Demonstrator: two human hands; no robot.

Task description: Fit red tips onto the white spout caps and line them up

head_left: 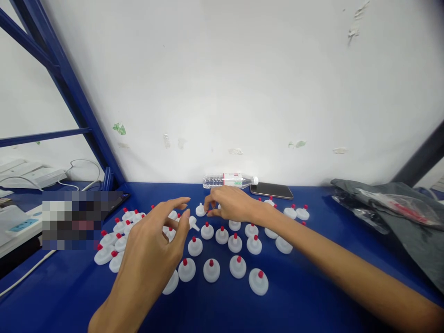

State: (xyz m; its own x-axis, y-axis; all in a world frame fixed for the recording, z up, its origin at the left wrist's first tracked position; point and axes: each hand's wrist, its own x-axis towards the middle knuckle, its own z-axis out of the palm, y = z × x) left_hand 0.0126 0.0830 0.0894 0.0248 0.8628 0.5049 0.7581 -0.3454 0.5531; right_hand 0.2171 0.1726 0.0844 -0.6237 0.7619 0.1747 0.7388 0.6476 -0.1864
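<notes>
Many white plastic nozzle caps, most with a small red tip, stand across the blue tabletop; one near the front is a red-tipped nozzle cap. My left hand hovers over the left-hand group, thumb and fingers apart with nothing between them. Just beyond its fingertips lies a tilted nozzle cap with a bare spout. At the back of the group, my right hand has its fingers curled together beside an upright bare-spouted nozzle cap. What those fingers pinch is too small to make out. My right forearm hides some caps.
A clear water bottle lies along the wall, beside a dark phone. Grey cloth with clear plastic bags covers the right side. On the left are a power strip, cables and a blue metal frame.
</notes>
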